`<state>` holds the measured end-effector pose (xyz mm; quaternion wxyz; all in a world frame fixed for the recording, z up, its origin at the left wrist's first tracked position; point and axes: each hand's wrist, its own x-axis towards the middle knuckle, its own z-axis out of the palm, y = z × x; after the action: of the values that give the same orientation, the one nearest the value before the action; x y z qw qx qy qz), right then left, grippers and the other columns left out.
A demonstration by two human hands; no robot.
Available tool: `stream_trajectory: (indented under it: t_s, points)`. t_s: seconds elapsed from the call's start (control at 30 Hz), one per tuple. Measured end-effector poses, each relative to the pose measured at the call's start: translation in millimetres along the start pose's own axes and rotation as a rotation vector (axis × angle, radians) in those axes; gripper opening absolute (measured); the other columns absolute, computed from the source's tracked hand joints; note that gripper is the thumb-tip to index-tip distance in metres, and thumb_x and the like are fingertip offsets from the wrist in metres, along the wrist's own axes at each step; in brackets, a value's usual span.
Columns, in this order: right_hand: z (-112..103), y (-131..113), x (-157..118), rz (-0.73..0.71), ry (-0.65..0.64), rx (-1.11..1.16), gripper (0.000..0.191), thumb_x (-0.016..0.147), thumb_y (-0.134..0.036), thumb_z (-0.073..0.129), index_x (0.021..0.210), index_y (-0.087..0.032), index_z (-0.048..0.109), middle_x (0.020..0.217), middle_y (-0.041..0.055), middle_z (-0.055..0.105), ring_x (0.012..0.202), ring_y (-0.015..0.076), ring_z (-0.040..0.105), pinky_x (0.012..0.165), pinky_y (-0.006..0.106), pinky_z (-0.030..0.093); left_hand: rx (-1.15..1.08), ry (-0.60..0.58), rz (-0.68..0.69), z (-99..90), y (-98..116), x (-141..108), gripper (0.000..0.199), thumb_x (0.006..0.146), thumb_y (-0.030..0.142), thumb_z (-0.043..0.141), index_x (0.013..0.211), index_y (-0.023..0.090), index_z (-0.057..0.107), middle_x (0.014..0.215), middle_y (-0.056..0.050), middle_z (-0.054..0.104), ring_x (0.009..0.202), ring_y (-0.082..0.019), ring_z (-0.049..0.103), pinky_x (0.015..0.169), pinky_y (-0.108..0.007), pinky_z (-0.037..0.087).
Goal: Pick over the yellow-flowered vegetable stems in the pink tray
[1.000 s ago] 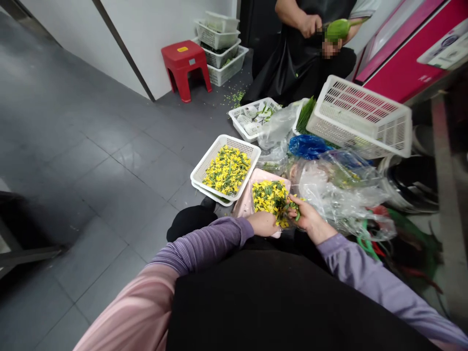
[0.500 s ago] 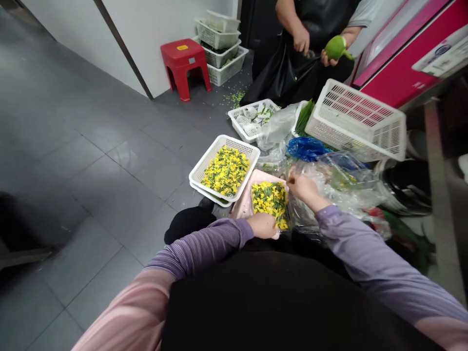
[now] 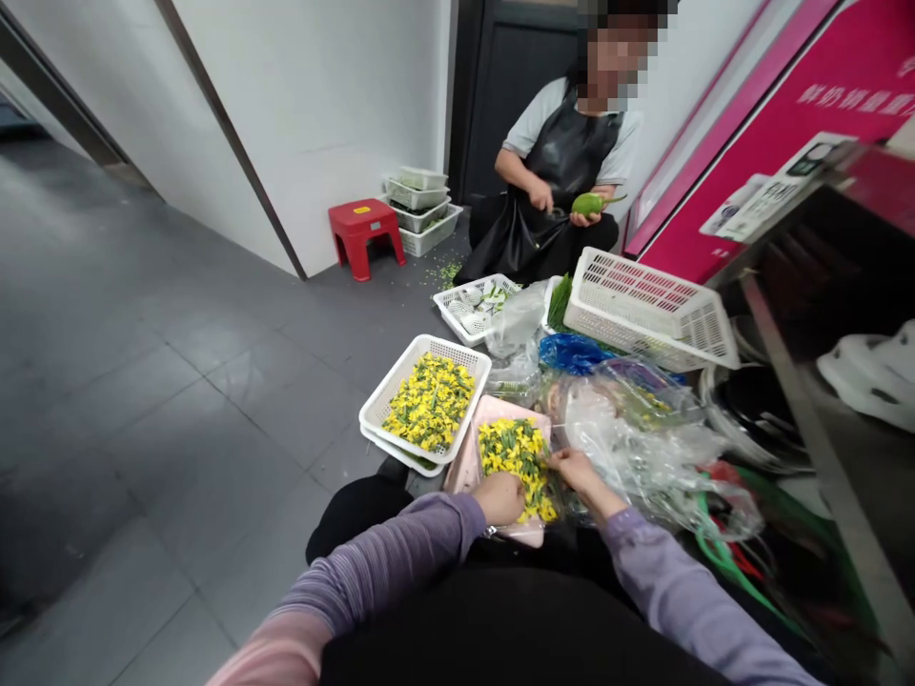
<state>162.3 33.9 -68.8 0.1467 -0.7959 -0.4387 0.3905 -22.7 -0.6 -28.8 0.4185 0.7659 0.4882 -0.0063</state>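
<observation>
Yellow flowers with green stems lie in a heap on a pink board in front of me, seemingly in a clear shallow container. My left hand rests at the heap's near left side, its fingers curled closed; whatever they hold is hidden. At the heap's right edge, my right hand has thumb and fingertips pinched together. What is between those fingertips is too small to make out. Left of the board, a white perforated basket holds more yellow flowers and sits stacked on another.
Crumpled clear plastic bags and a blue bag lie on the right, below a tilted white crate. Ahead, a co-worker holds a green fruit or vegetable. A red stool stands by stacked baskets.
The view has tilted up, showing more of the co-worker. My right hand has come nearer along the heap's right edge, from its far corner. My left hand stays at the near left side.
</observation>
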Motion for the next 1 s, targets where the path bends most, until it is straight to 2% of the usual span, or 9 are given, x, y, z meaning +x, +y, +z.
stream_trajectory:
  t_s: [0.1,0.17,0.3,0.43,0.57,0.67,0.73,0.83,1.0]
  points:
    - [5.2,10.8,-33.2,0.122,-0.109,0.486,0.014,0.063,-0.029,0.06,0.067,-0.018,0.052,0.043,-0.006,0.043,0.036,0.008,0.037,0.037,0.02,0.026,-0.14,0.041,-0.097,3.5,2.0,5.6,0.031,0.08,0.029,0.036,0.09,0.014,0.062,0.085,-0.008,0.064,0.076,-0.014,0.059,0.069,-0.023,0.044]
    - [13.5,13.1,-59.8,0.079,-0.201,0.661,0.019,0.059,-0.03,0.064,0.069,-0.018,0.052,0.049,-0.0055,0.048,0.037,0.0071,0.039,0.037,0.019,0.027,-0.281,0.02,-0.149,5.8,4.3,8.8,0.034,0.082,0.034,0.035,0.096,0.014,0.059,0.079,-0.006,0.064,0.064,-0.012,0.058,0.06,-0.021,0.043]
    - [26.0,7.2,-92.5,-0.086,-0.294,0.552,0.019,0.059,-0.032,0.065,0.062,-0.016,0.054,0.047,-0.0048,0.048,0.037,0.0067,0.037,0.038,0.02,0.026,-0.392,-0.018,-0.128,7.2,6.0,10.6,0.034,0.082,0.038,0.037,0.092,0.013,0.058,0.069,-0.003,0.06,0.053,-0.009,0.055,0.051,-0.019,0.04]
    - [18.7,-0.3,-91.5,-0.188,-0.282,0.429,0.02,0.059,-0.033,0.065,0.061,-0.015,0.058,0.048,-0.0036,0.051,0.042,0.0083,0.041,0.043,0.021,0.03,-0.336,0.001,-0.086,4.3,3.2,5.3,0.031,0.083,0.035,0.034,0.087,0.015,0.058,0.068,-0.002,0.059,0.05,-0.008,0.054,0.049,-0.019,0.04]
    - [11.2,-5.3,-88.8,-0.16,-0.258,0.619,0.027,0.061,-0.036,0.066,0.077,-0.016,0.059,0.057,-0.0036,0.054,0.046,0.008,0.045,0.045,0.021,0.034,-0.216,0.02,-0.011,1.5,3.2,-1.7,0.026,0.082,0.028,0.035,0.084,0.015,0.057,0.071,-0.003,0.061,0.056,-0.01,0.057,0.057,-0.022,0.044]
    - [15.4,-7.2,-89.2,-0.124,-0.273,0.771,0.027,0.058,-0.034,0.07,0.071,-0.016,0.057,0.052,-0.0046,0.052,0.042,0.0065,0.043,0.042,0.019,0.034,-0.165,0.079,0.094,1.6,6.8,-3.9,0.018,0.077,0.025,0.044,0.077,0.014,0.059,0.073,-0.005,0.061,0.07,-0.014,0.058,0.067,-0.026,0.045]
    - [18.3,-6.5,-87.3,-0.084,-0.223,0.86,0.026,0.054,-0.029,0.073,0.067,-0.015,0.056,0.048,-0.0058,0.049,0.039,0.0055,0.041,0.04,0.018,0.033,-0.295,0.004,0.052,1.6,9.9,-3.6,0.017,0.077,0.02,0.043,0.081,0.013,0.058,0.066,-0.003,0.058,0.061,-0.012,0.056,0.062,-0.026,0.046]
    - [16.9,-3.6,-82.2,0.061,-0.217,1.004,0.022,0.055,-0.023,0.074,0.065,-0.015,0.055,0.048,-0.0055,0.05,0.038,0.0049,0.044,0.038,0.016,0.037,-0.535,-0.116,-0.088,0.2,12.9,-1.7,0.02,0.08,0.015,0.037,0.085,0.011,0.056,0.053,0.002,0.049,0.046,-0.008,0.049,0.05,-0.022,0.045]
    - [10.6,-0.4,-79.0,0.179,-0.209,1.147,0.019,0.06,-0.011,0.071,0.062,-0.017,0.053,0.051,-0.0035,0.055,0.045,0.006,0.053,0.042,0.014,0.046,-0.597,-0.128,-0.157,-1.2,10.6,1.1,0.022,0.081,0.026,0.04,0.072,0.011,0.054,0.051,0.002,0.048,0.043,-0.008,0.049,0.045,-0.022,0.045]
